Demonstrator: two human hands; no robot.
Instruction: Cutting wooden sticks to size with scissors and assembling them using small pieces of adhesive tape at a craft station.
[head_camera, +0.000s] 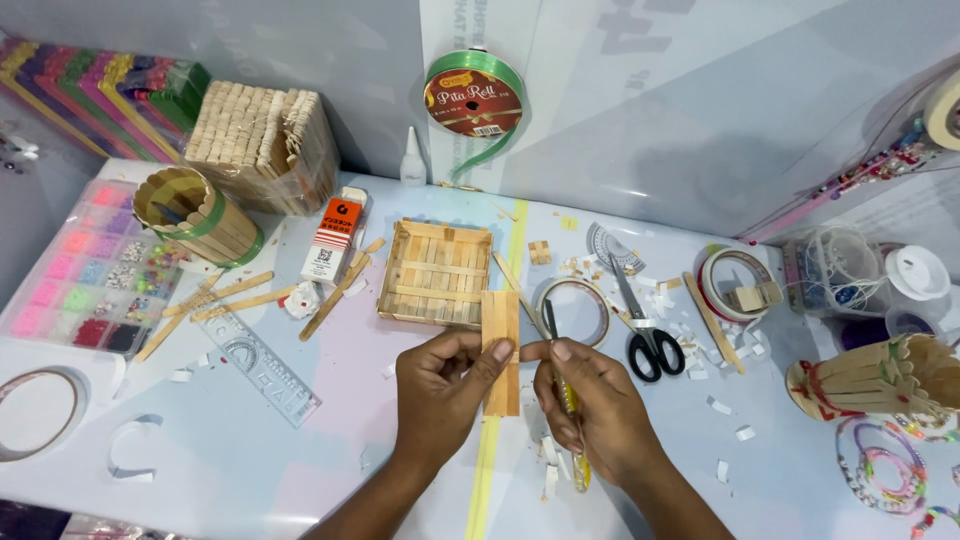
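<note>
Wooden stick panel (501, 350) pinched by left hand (440, 390) | right hand (590, 410) grips yellow cutter (570, 400) | scissors (645, 330), tape roll (575, 310) near

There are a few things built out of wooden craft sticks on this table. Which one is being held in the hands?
The small flat panel of sticks, pinched by the left hand. The square stick tray lies on the table just beyond it, and the round stick cup lies tipped at far left.

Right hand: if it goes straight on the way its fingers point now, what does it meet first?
Probably the stick panel in the left hand; the right hand points left at it, nearly touching. Depth is unclear.
</note>
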